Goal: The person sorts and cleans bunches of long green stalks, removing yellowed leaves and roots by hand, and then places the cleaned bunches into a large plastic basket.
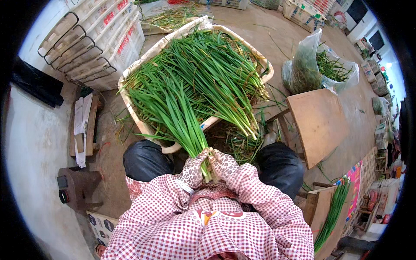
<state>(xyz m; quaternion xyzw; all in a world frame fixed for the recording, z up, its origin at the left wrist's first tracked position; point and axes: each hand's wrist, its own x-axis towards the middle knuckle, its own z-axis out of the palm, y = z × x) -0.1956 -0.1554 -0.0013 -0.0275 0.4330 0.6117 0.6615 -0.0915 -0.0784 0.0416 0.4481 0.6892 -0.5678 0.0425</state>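
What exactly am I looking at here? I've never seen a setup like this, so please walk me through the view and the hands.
There is no machine here: a person sits working by hand. This single picture comes from a wide fisheye camera on the person's head, looking down, so straight edges bend near its rim. Left in the picture is the person's left.

The left hand and right hand, in spotted coverings, meet around the pale lower stems of a leafy green bunch. Its leaves fan out over a white tub heaped with similar greens. To the right are a clear plastic bag holding more greens and a wooden board. Stacked white crates stand at upper left.
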